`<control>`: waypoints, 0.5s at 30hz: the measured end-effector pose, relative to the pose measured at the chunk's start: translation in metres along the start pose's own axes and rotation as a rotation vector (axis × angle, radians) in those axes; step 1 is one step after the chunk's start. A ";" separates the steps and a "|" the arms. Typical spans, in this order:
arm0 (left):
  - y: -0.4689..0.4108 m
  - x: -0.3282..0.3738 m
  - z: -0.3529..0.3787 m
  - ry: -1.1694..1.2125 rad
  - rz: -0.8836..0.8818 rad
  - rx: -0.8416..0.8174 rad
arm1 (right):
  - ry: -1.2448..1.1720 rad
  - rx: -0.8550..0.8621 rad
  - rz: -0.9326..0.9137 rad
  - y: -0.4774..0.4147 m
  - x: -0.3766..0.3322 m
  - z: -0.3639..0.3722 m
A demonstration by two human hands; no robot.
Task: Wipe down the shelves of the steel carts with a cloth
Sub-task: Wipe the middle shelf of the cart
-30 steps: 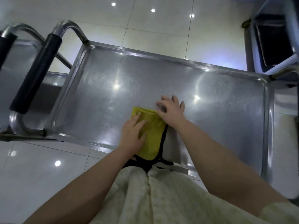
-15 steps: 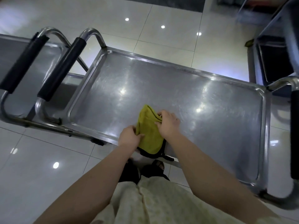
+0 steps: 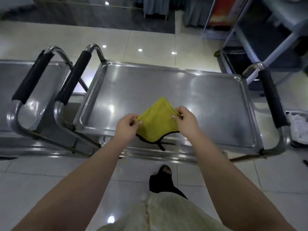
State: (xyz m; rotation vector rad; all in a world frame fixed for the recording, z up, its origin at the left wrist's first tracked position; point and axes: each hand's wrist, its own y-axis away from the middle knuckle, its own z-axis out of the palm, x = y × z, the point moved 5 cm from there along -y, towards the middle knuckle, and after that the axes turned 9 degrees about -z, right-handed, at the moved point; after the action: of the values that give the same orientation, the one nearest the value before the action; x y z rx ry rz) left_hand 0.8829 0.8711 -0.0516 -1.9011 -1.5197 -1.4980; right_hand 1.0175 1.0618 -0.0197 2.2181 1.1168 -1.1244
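A yellow cloth with a black trim and a dangling black loop hangs stretched between both hands, lifted a little above the near half of the steel cart's top shelf. My left hand pinches the cloth's left corner. My right hand pinches its right corner. The shelf is a shiny rimmed tray with black-gripped handles at its left end and right end. A lower shelf edge shows below the near rim.
A second steel cart stands against the left one, its black handle close by. A blue-grey rack stands at the back right. A white bin sits at the right edge. My foot in a black sandal is on the tiled floor.
The cloth was lying on the shelf under both hands; now both hands have lifted it and pulled it open by its corners. The view has tilted up and back.
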 end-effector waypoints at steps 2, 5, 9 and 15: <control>0.019 -0.008 -0.011 0.027 0.044 -0.023 | -0.059 0.051 0.022 0.036 -0.008 0.005; 0.050 -0.023 -0.020 0.064 0.099 -0.093 | -0.137 0.099 0.087 0.090 -0.009 0.014; 0.086 -0.056 -0.009 0.000 0.094 -0.237 | -0.132 0.102 0.188 0.158 0.002 0.023; 0.109 -0.098 0.046 -0.117 0.005 -0.328 | -0.275 0.092 0.419 0.225 0.043 0.038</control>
State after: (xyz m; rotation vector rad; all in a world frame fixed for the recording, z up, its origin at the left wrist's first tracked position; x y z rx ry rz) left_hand 1.0084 0.8075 -0.1132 -2.2059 -1.3818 -1.7511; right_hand 1.1958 0.9240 -0.0757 2.1435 0.4675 -1.2582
